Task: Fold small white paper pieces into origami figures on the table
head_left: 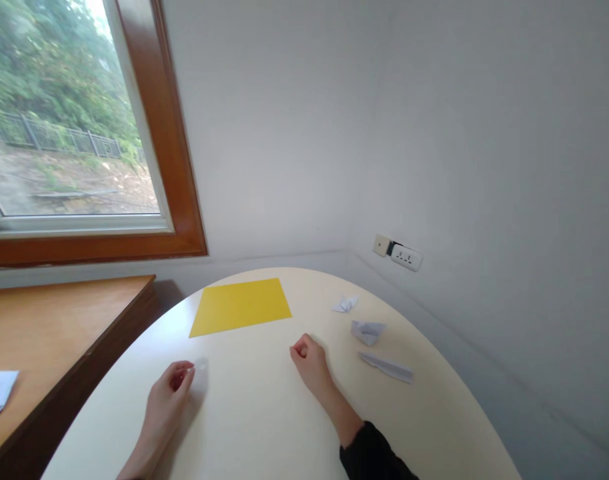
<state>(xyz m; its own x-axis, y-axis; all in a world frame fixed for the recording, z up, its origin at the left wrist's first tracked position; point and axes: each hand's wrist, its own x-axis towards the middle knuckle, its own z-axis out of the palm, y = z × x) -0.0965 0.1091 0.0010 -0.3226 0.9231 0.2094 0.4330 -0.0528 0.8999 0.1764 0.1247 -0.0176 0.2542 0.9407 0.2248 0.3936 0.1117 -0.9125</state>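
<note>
The left hand (167,393) rests on the table (254,427), its fingertips pinched on what looks like a small white scrap (200,365), too blurred to be sure. The right hand (309,363) lies clenched, holding nothing visible. Beyond both sets of fingers lies a yellow sheet (240,305); three folded papers (368,331) sit right of the right fingers.

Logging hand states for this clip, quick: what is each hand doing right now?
Left hand: fingers curled, pinching a small white scrap on the table.
Right hand: loosely closed fist, apparently holding nothing.
</note>
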